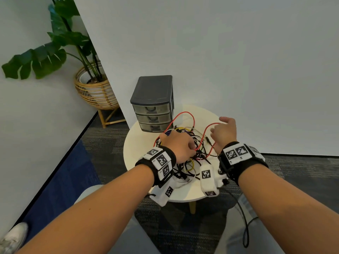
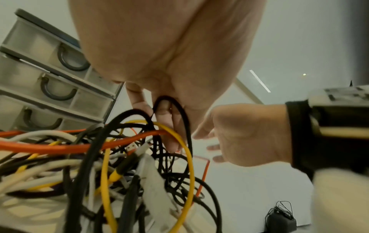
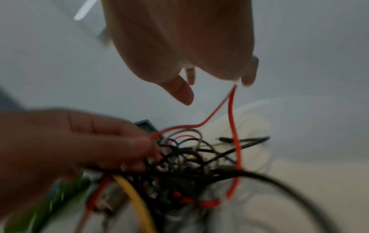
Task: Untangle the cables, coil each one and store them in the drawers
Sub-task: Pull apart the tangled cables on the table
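Observation:
A tangle of cables [image 1: 190,156] in black, white, yellow and red lies on a round white table [image 1: 139,151]. My left hand [image 1: 178,145] sits on the pile, its fingers hooked round a loop of black cable [image 2: 185,116] beside a yellow cable [image 2: 188,152]. My right hand [image 1: 222,131] is raised to the right of the pile. It holds up a loop of thin red cable [image 1: 205,132] at its fingertips, and the red cable [image 3: 232,118] hangs back down into the tangle. A grey drawer unit [image 1: 153,99] stands at the table's far side, its three drawers closed.
A white wall panel rises right behind the table. A potted plant in a wicker basket [image 1: 95,90] stands on the floor to the far left. Carpet surrounds the table, and my knees are under its near edge. A white shoe [image 1: 12,235] shows at bottom left.

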`<move>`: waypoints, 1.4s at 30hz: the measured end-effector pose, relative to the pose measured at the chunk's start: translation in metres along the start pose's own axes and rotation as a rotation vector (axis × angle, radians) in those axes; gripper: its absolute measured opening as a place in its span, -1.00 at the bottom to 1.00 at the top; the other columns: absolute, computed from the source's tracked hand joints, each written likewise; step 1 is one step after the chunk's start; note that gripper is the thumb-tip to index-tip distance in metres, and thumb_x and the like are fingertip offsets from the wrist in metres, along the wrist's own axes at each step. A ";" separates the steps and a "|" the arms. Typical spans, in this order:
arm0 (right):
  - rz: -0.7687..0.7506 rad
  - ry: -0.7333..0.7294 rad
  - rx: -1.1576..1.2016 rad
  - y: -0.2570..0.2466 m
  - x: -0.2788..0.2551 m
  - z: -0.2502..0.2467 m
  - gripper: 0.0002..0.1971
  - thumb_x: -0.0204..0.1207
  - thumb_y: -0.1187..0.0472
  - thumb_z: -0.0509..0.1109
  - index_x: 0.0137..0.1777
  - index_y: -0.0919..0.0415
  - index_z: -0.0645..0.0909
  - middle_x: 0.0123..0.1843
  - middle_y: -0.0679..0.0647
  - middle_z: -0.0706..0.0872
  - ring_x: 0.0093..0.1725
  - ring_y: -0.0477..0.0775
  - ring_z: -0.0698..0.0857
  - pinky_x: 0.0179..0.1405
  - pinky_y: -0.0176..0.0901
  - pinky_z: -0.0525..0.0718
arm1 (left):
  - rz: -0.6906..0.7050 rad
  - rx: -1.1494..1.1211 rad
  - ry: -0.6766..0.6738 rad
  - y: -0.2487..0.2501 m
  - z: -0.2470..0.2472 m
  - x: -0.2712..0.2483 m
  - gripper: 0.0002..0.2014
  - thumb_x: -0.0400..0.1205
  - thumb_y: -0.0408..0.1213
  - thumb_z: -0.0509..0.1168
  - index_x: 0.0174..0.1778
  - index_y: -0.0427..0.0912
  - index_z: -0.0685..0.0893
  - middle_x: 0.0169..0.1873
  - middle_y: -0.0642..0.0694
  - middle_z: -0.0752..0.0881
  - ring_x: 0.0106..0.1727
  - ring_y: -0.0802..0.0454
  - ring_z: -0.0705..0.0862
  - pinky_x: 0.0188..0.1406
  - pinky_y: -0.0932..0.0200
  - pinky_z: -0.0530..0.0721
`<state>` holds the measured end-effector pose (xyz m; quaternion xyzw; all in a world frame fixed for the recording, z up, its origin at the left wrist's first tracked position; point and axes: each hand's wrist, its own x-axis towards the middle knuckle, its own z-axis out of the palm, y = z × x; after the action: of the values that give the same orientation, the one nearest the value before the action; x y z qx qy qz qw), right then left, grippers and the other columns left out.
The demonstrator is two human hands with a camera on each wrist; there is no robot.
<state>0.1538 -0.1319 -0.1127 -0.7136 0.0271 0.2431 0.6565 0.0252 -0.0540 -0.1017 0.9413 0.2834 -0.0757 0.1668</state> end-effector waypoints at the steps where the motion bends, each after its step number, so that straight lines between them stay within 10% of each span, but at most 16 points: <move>1: -0.058 -0.021 -0.255 0.000 -0.002 -0.002 -0.42 0.56 0.50 0.07 0.50 -0.02 0.41 0.42 0.19 0.48 0.14 0.18 0.61 0.11 0.08 0.64 | 0.007 -0.014 0.044 0.000 0.000 0.000 -0.84 0.71 0.07 0.33 -0.05 0.15 0.78 -0.08 0.19 0.72 0.28 -0.06 0.51 0.23 -0.20 0.31; 3: -0.316 -0.054 -0.762 0.005 -0.007 -0.010 -0.31 0.50 0.43 0.24 0.57 -0.16 0.37 0.69 0.10 0.17 0.61 0.32 0.27 0.51 0.29 0.40 | 0.022 -0.050 0.146 -0.002 0.000 0.000 -0.81 0.72 0.06 0.33 -0.05 0.12 0.80 -0.23 0.19 0.68 0.23 -0.04 0.49 0.13 -0.14 0.28; 5: -0.647 -0.200 -1.024 0.008 -0.010 -0.014 -0.39 0.48 0.34 0.37 0.49 -0.19 0.54 0.70 0.01 0.30 0.71 0.24 0.18 0.64 0.34 0.23 | 0.038 -0.070 0.238 -0.003 -0.003 0.000 -0.81 0.73 0.05 0.33 -0.06 0.11 0.81 -0.30 0.18 0.67 0.22 -0.03 0.44 0.06 -0.11 0.25; 8: -0.765 -0.528 -0.956 0.017 -0.011 -0.014 -0.75 0.58 0.25 0.39 0.19 -0.02 0.75 0.24 -0.02 0.75 0.28 0.11 0.66 0.35 0.21 0.59 | 0.043 -0.116 0.292 -0.005 -0.006 0.002 -0.80 0.75 0.03 0.29 -0.01 0.12 0.81 -0.22 0.17 0.72 0.24 -0.01 0.40 0.02 -0.08 0.20; 17: -0.659 -0.363 -0.736 0.012 -0.016 -0.010 -0.86 0.59 0.19 0.49 -0.14 0.15 0.87 -0.39 -0.04 0.74 -0.34 -0.03 0.65 -0.33 -0.21 0.50 | 0.006 -0.141 0.274 -0.009 -0.005 0.001 -0.81 0.80 -0.01 0.20 0.02 0.13 0.72 -0.17 0.15 0.74 0.26 -0.01 0.45 -0.03 -0.05 0.09; 21: -0.584 -0.152 -0.592 0.006 -0.009 -0.012 -0.83 0.54 0.33 0.42 -0.03 0.14 0.85 -0.06 0.05 0.85 0.02 0.07 0.77 0.07 -0.15 0.65 | -0.005 -0.126 0.228 -0.011 -0.003 -0.002 -0.68 0.81 0.00 0.17 -0.22 0.00 0.63 -0.29 0.08 0.65 0.11 -0.06 0.51 0.02 -0.08 0.21; 24: -0.786 -0.296 -0.720 0.010 -0.013 -0.011 -0.63 0.53 0.37 0.39 0.29 0.04 0.70 0.30 0.01 0.68 0.31 0.05 0.61 0.39 -0.01 0.54 | 0.007 -0.138 0.241 -0.010 -0.004 -0.001 -0.65 0.82 -0.05 0.14 -0.26 -0.03 0.59 -0.37 0.08 0.57 -0.01 -0.07 0.54 0.00 -0.08 0.24; 29: -0.973 -0.364 -0.913 0.016 -0.007 -0.011 -0.76 0.78 0.13 0.22 0.03 0.17 0.70 -0.15 0.09 0.77 -0.13 0.18 0.71 -0.07 0.13 0.67 | 0.015 -0.227 0.251 -0.015 -0.009 0.000 -0.75 0.82 -0.07 0.15 -0.11 0.06 0.66 -0.32 0.14 0.62 -0.01 0.02 0.59 0.17 -0.10 0.34; 34: -0.615 0.005 -0.648 0.011 0.011 -0.022 -0.71 0.79 0.13 0.15 0.05 0.15 0.70 -0.12 0.10 0.82 -0.05 0.20 0.78 0.07 0.14 0.74 | 0.035 -0.264 0.209 -0.020 -0.010 -0.002 -0.75 0.82 -0.08 0.17 -0.02 -0.01 0.73 -0.23 0.06 0.72 0.00 0.02 0.63 0.21 -0.07 0.30; 38: -0.711 0.022 -0.928 0.013 -0.003 -0.017 -0.48 0.68 0.28 0.27 0.60 -0.13 0.45 0.62 0.01 0.46 0.63 0.16 0.34 0.51 0.31 0.28 | 0.059 -0.301 0.229 -0.018 -0.009 0.002 -0.73 0.80 -0.08 0.21 -0.11 -0.08 0.73 -0.38 0.10 0.57 -0.18 0.15 0.55 0.17 -0.05 0.33; 42: -1.031 -0.181 -1.222 0.027 -0.018 -0.002 -0.65 0.64 0.25 0.33 0.35 -0.10 0.64 0.42 -0.03 0.61 0.63 0.12 0.37 0.59 0.41 0.03 | 0.036 -0.255 0.216 -0.015 -0.010 0.005 -0.72 0.80 -0.04 0.22 -0.09 -0.10 0.72 -0.34 0.06 0.62 -0.13 0.05 0.59 0.11 -0.05 0.35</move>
<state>0.1291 -0.1426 -0.1306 -0.8468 -0.4970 -0.0616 0.1791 0.0211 -0.0362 -0.0977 0.9201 0.2901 0.0657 0.2548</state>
